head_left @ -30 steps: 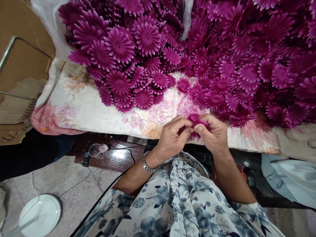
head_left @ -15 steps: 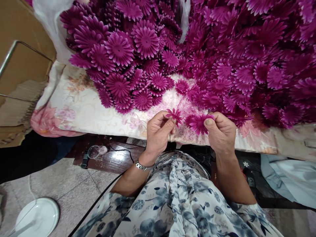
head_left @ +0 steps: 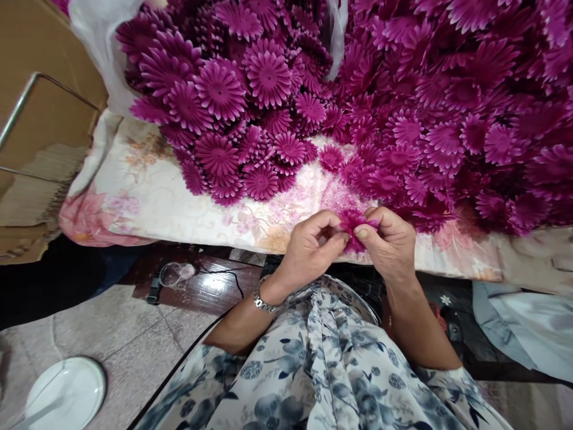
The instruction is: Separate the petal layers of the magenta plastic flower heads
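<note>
My left hand (head_left: 308, 248) and my right hand (head_left: 388, 243) meet at the near edge of a floral cloth (head_left: 152, 197). Both pinch a small magenta fabric flower piece (head_left: 353, 226) between thumbs and fingertips. A steel watch sits on my left wrist (head_left: 263, 301). Beyond the hands lies a big heap of magenta flower pieces (head_left: 403, 113); larger round ones (head_left: 224, 95) lie at the left, smaller ones near my hands.
A clear plastic bag (head_left: 101, 42) edges the heap at top left. Cardboard with a metal frame (head_left: 40, 119) stands at the left. On the floor are a white plate (head_left: 65, 391) and a dark wooden board with a cable (head_left: 210, 286). Pale cloth (head_left: 523, 322) lies at right.
Half a second ago my hands were apart, each with its own flower piece. Now they have come together again, the pieces pressed into one bunch between the fingertips.
</note>
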The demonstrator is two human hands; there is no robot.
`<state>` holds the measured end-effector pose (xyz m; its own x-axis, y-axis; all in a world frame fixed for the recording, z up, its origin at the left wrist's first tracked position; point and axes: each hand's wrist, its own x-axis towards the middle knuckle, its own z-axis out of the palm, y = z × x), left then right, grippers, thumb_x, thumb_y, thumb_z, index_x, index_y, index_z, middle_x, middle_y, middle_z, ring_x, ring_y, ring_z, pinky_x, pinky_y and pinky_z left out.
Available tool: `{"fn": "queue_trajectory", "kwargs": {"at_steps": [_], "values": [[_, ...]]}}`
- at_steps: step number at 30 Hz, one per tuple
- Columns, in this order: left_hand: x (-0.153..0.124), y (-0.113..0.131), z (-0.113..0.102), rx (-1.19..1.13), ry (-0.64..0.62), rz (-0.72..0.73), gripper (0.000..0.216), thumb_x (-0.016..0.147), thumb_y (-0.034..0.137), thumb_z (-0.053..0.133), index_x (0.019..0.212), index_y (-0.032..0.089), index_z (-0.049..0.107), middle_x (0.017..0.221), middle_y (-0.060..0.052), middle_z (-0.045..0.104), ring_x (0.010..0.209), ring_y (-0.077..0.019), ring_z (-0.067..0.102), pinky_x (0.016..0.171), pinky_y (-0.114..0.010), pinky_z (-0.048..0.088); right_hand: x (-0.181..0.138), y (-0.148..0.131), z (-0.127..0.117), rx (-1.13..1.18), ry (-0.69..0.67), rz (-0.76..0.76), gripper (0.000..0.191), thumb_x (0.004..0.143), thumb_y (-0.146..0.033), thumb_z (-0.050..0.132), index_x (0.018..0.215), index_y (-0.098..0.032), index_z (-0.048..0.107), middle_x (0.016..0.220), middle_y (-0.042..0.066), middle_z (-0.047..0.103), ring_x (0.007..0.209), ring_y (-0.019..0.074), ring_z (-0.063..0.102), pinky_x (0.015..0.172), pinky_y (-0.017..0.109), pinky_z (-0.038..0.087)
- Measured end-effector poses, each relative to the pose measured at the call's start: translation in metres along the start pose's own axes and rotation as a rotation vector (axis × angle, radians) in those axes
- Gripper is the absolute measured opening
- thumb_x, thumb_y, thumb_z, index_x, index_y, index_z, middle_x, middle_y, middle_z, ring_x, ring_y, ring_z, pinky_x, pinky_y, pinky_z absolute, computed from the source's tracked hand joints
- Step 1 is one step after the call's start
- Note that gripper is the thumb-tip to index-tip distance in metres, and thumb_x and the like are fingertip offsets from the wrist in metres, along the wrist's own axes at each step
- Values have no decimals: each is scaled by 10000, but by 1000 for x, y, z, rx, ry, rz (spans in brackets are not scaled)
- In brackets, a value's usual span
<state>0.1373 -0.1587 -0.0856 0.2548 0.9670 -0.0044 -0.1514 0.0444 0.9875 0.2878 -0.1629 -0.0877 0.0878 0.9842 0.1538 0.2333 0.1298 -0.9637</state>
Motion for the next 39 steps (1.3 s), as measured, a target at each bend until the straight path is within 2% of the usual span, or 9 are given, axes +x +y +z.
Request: {"fn": "queue_trajectory", "kwargs": {"at_steps": [3,7,13,20,23,28,32,36,39], "values": [[0,2,5,47,-47,-34,128,733,206,666,715,177,543,628,35,487,577,-83,442,529,-198,374,-1,-3,1,15,-49,29,329,737,-408,704,592,-184,510,562,-54,476,541,74,412,510,210,342],[1,-1,4,92,16,20,107,719,142,632,657,169,550,610,35,493,562,-75,432,511,-190,361,-3,0,0,83,-129,58,333,739,-445,694,618,-185,524,568,-51,462,530,73,394,487,208,326],[1,-14,4,-150,111,-20,131,678,171,692,612,169,578,562,40,446,561,-83,432,519,-210,364,-4,9,4,254,-95,47,283,849,-405,575,674,-185,539,607,-40,456,555,76,403,518,216,336],[6,-13,-9,-350,388,-35,212,633,207,722,607,187,512,534,60,493,437,-68,435,421,-197,345,3,14,-4,194,251,-88,198,845,-311,595,691,-200,538,619,-48,461,586,76,427,571,216,354],[6,-10,-14,-173,362,67,175,701,206,690,648,185,525,581,48,492,509,-71,454,477,-199,359,5,9,-9,13,207,-142,188,866,-298,564,705,-200,560,637,-30,514,651,99,500,615,234,393],[2,-3,-1,328,87,164,113,759,95,561,692,174,516,646,35,483,600,-79,453,554,-207,365,-2,-7,3,-53,-78,-120,146,867,-338,562,941,-215,586,826,0,616,765,122,577,674,253,462],[2,-2,7,497,81,215,102,762,85,552,742,177,514,701,29,530,657,-87,505,618,-209,411,-3,-11,9,-167,-158,-195,180,847,-271,597,1019,-219,581,867,-1,616,772,107,586,690,243,475],[1,-2,6,415,48,221,231,809,138,571,1034,188,567,905,-13,611,737,-90,565,695,-215,468,19,-22,-22,-306,-38,-378,105,864,-169,552,925,-214,624,832,2,637,772,105,603,682,243,483],[1,-4,0,368,87,211,221,839,175,563,1058,184,590,916,-25,627,735,-88,570,704,-212,475,46,-40,-75,-734,288,-579,115,846,-191,587,935,-208,658,849,16,666,747,120,605,664,267,471]]}}
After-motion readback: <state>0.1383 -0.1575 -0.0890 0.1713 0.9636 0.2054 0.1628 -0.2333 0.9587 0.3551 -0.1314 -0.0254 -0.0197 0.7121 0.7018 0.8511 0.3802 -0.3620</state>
